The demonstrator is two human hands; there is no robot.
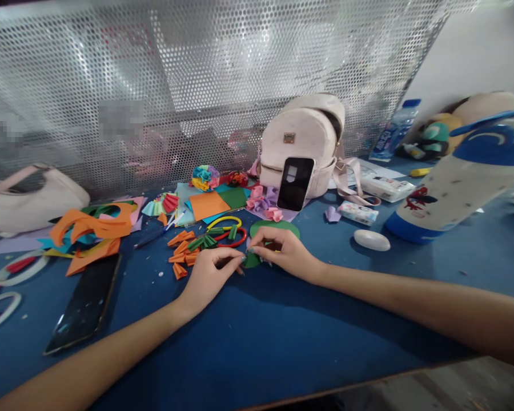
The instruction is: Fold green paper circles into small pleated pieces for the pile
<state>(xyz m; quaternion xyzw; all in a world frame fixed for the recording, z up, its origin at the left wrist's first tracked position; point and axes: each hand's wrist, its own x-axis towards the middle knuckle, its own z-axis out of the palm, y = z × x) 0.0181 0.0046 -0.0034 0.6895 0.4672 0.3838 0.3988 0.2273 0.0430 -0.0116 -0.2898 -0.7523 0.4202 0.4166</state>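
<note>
Over the blue table (pixel 240 354), my left hand (pixel 209 276) has its thumb and forefinger pinched together; what they hold, if anything, is too small to tell. My right hand (pixel 285 253) is closed on a small green paper piece (pixel 252 261), close to my left fingertips. Just behind my right hand lies a green paper disc (pixel 278 225). Folded orange paper pieces (pixel 180 271) and folded green ones (pixel 202 242) lie to the left of and behind my left hand, beside scissors with yellow and red handles (pixel 233 242).
A black phone (pixel 85 302) and orange paper strips (pixel 92 225) lie at the left. At the back, another phone (pixel 296 184) leans on a white backpack (pixel 300 137). Toward the right are a white oval object (pixel 372 240), tissue packs (pixel 385 187) and a large bottle (pixel 458 182).
</note>
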